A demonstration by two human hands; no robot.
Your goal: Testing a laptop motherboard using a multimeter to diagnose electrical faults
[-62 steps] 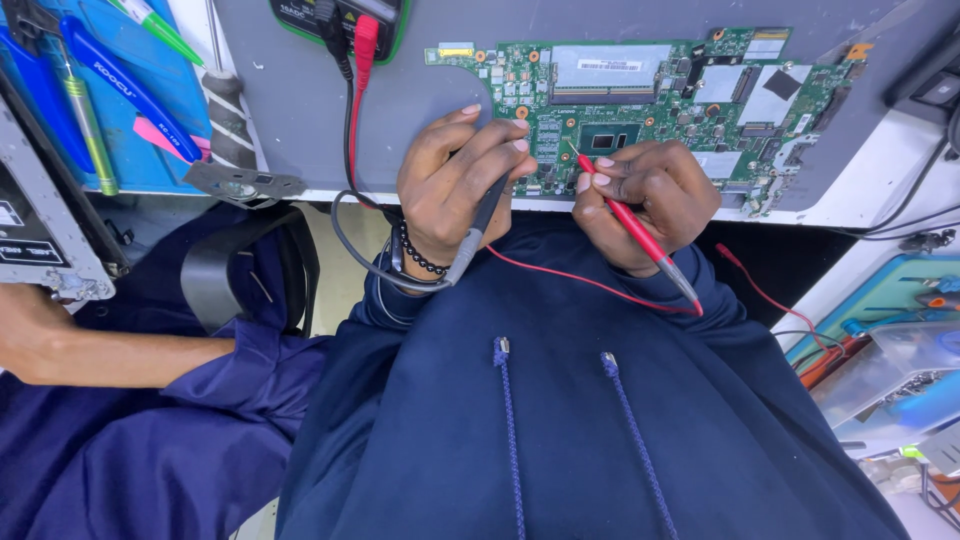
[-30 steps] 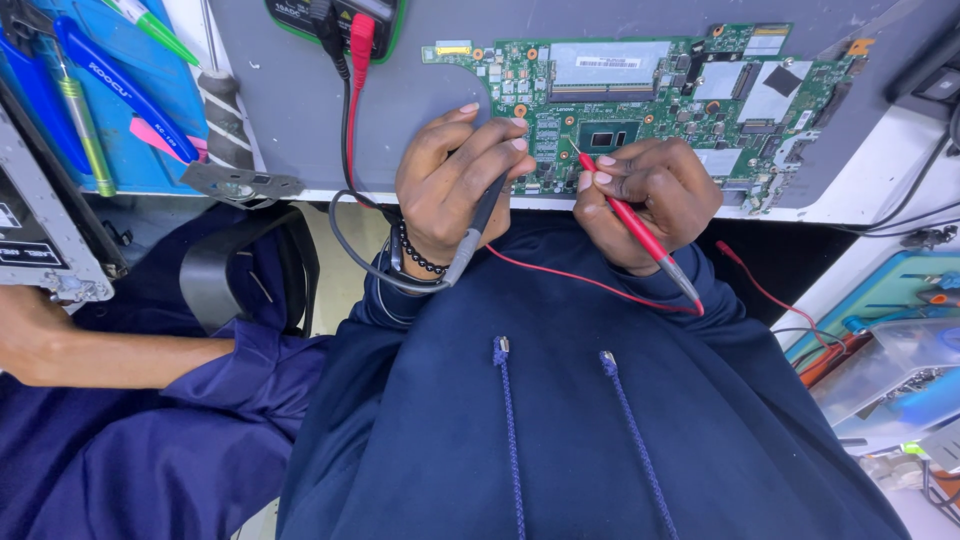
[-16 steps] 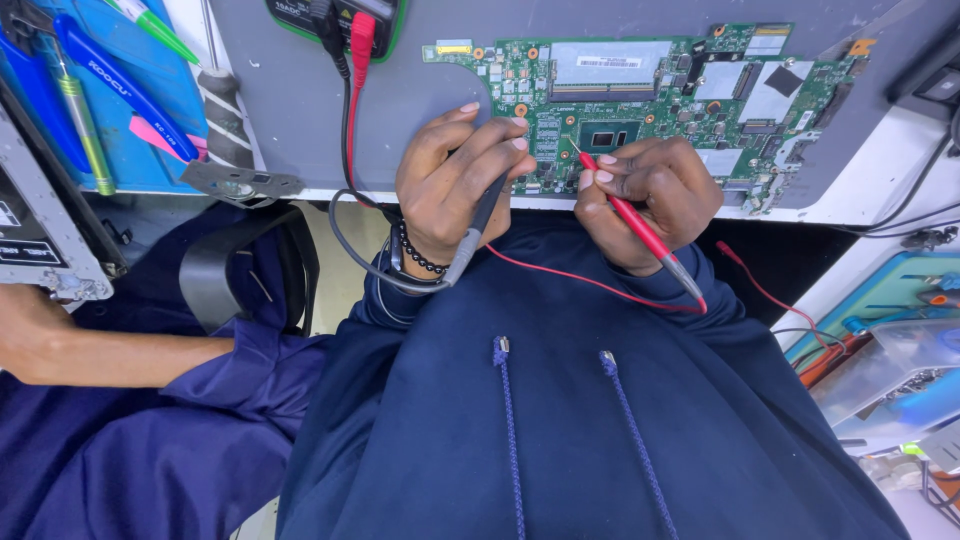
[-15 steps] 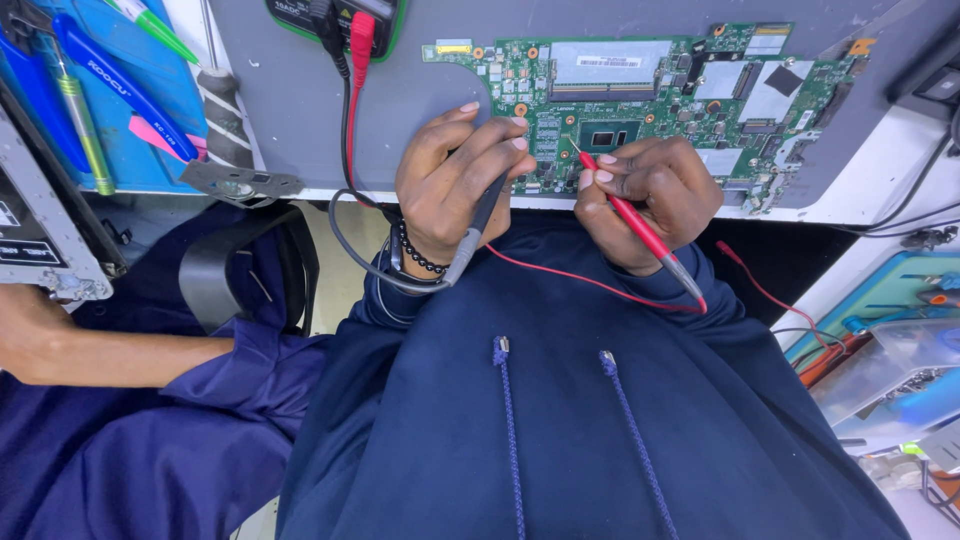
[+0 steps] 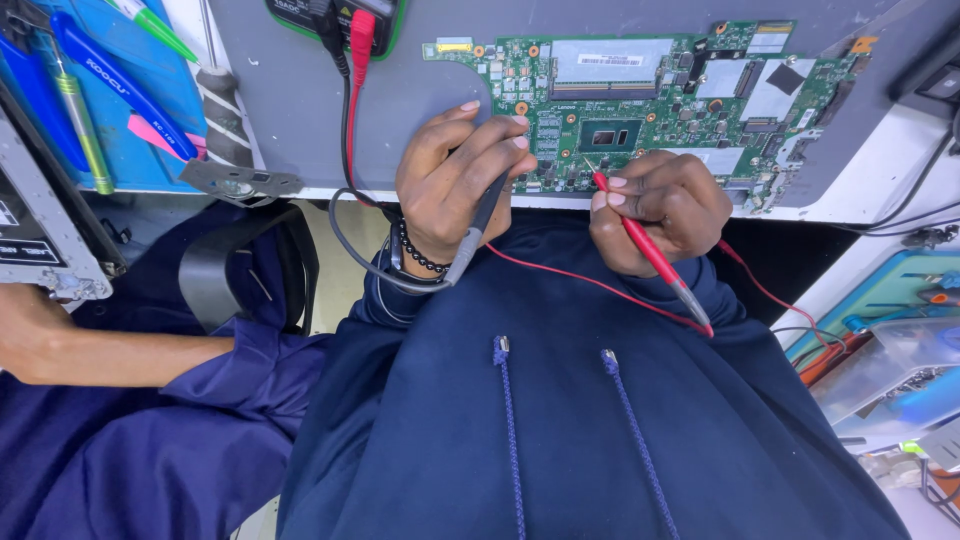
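A green circuit board [image 5: 660,90] lies on a grey mat [image 5: 330,110] at the desk's near edge. My left hand [image 5: 450,180] grips a black test probe [image 5: 480,225] with its tip down at the board's lower left part. My right hand [image 5: 665,205] holds a red test probe [image 5: 650,255], its point touching the board just below the dark square chip [image 5: 610,135]. Red and black leads run from the probes up to a green-cased meter [image 5: 340,15] at the top edge.
A blue tool mat [image 5: 95,95] with pens and tweezers sits at the left. Another person's bare forearm [image 5: 100,350] and dark blue clothing fill the lower left. A clear plastic tray [image 5: 890,375] and cables stand at the right.
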